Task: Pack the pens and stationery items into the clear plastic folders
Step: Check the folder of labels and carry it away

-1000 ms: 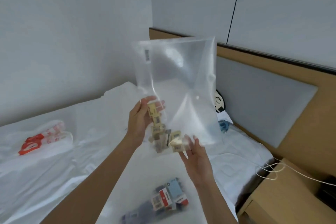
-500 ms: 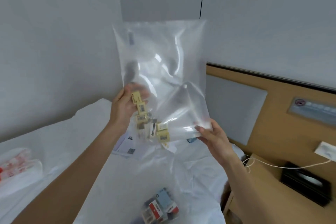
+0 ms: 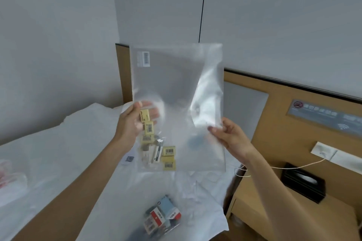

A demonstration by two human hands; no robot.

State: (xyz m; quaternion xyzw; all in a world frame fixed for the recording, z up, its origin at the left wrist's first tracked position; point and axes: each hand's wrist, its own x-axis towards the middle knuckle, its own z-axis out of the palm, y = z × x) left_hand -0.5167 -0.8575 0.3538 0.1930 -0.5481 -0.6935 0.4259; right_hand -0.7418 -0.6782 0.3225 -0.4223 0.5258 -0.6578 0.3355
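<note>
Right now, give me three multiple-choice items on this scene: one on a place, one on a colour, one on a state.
1. Where do the small packets lie?
A. in the lower left of the clear folder
B. on the nightstand
C. on the wall

2. What colour are most of the packets' labels?
A. green
B. yellow
C. purple

3. How is the folder held?
A. lying flat on the bed
B. upright in one hand
C. upright between both hands

Key: 1 A, they show through the plastic near its bottom left corner. 2 B, yellow barcode labels are visible. 3 C, the left hand grips its left edge and the right hand pinches its right edge.
</note>
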